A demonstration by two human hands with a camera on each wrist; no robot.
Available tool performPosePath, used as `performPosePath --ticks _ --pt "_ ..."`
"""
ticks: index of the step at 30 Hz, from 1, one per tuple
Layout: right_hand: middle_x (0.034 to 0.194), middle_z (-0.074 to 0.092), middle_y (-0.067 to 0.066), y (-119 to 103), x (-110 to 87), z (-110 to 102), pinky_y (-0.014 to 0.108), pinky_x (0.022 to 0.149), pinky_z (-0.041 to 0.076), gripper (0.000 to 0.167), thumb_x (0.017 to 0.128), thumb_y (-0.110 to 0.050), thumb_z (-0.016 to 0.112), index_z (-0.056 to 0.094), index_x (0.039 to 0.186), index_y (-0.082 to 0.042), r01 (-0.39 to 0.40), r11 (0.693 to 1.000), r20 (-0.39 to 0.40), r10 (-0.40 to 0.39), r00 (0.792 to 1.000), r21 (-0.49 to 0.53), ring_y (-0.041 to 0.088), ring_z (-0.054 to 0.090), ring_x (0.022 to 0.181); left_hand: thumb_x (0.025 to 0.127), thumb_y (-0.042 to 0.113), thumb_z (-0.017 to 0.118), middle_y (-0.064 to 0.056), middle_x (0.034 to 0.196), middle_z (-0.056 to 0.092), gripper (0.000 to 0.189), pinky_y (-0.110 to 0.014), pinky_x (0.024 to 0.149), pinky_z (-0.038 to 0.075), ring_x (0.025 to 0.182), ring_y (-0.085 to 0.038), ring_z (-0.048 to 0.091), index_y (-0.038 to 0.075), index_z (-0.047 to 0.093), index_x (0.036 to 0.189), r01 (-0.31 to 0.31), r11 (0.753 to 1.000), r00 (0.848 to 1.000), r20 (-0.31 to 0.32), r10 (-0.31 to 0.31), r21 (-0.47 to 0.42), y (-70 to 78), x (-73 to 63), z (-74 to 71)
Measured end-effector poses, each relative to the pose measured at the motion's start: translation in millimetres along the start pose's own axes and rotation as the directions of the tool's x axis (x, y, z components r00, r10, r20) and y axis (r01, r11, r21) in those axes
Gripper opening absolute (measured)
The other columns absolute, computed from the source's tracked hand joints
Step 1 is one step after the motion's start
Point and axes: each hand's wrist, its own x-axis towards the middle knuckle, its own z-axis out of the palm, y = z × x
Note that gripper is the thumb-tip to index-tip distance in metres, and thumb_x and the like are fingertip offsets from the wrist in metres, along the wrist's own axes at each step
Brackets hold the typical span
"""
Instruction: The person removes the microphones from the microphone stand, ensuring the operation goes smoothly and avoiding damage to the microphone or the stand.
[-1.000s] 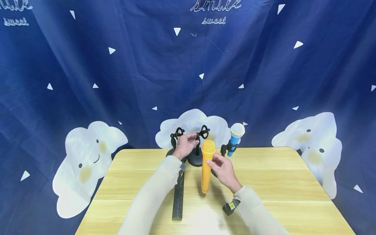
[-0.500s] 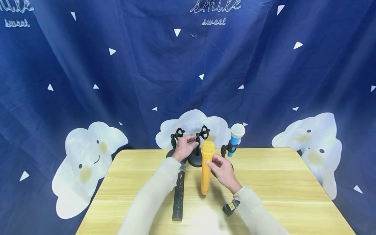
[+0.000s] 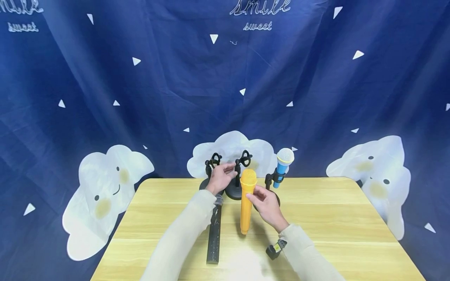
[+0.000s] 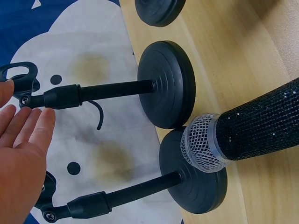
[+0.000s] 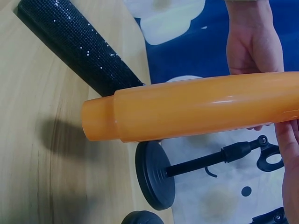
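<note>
My right hand holds a yellow-orange microphone roughly upright above the table, head at the top, thumb and fingers around its body. In the right wrist view the microphone crosses the frame with its plain tail end at left. My left hand is at the top of the middle black microphone stand; its fingers are fairly straight beside the joint below the ring clip. Whether they touch is unclear. The left stand is just behind that hand, its ring clip holding nothing.
A black glittery microphone lies on the wooden table, its silver mesh head towards the left stand. At right, a blue microphone with a white head sits in the third stand's clip. A blue cloud-print curtain hangs behind.
Both hands stay almost in place. The yellow-orange microphone has sunk very slightly, and the view has shifted a little.
</note>
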Motion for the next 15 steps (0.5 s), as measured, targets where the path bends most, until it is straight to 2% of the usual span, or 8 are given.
performPosePath --ticks 5,11,15 --pt "0.105 0.072 0.019 24.4 4.5 2.6 0.023 0.085 0.056 0.027 0.091 -0.003 0.072 0.068 0.116 0.007 -0.014 1.000 -0.014 0.014 1.000 0.013 0.010 0.068 0.091 0.093 0.001 0.069 -0.022 0.125 0.065 0.037 -0.036 0.096 0.053 0.115 -0.032 0.064 -0.005 0.063 0.129 0.018 1.000 1.000 -0.003 -0.018 -0.011 -0.5 -1.7 0.5" --pt "0.104 0.072 0.018 29.8 4.0 3.3 0.025 0.084 0.056 0.026 0.091 -0.007 0.073 0.069 0.114 0.006 0.035 0.999 -0.006 -0.035 0.999 0.040 0.013 0.069 0.091 0.092 0.001 0.069 -0.024 0.124 0.066 0.035 -0.035 0.096 0.053 0.114 -0.032 0.065 -0.005 0.064 0.126 0.001 1.000 1.000 -0.013 -0.001 -0.012 -2.5 -2.9 0.1" --pt "0.104 0.072 0.018 29.6 3.2 4.7 0.024 0.083 0.056 0.026 0.092 -0.006 0.072 0.069 0.114 0.006 0.036 0.999 -0.011 -0.036 0.999 0.029 0.012 0.069 0.091 0.092 0.002 0.070 -0.023 0.123 0.066 0.035 -0.035 0.096 0.053 0.113 -0.032 0.065 -0.006 0.065 0.126 0.006 1.000 1.000 -0.011 -0.006 -0.009 -4.4 -4.0 -1.1"
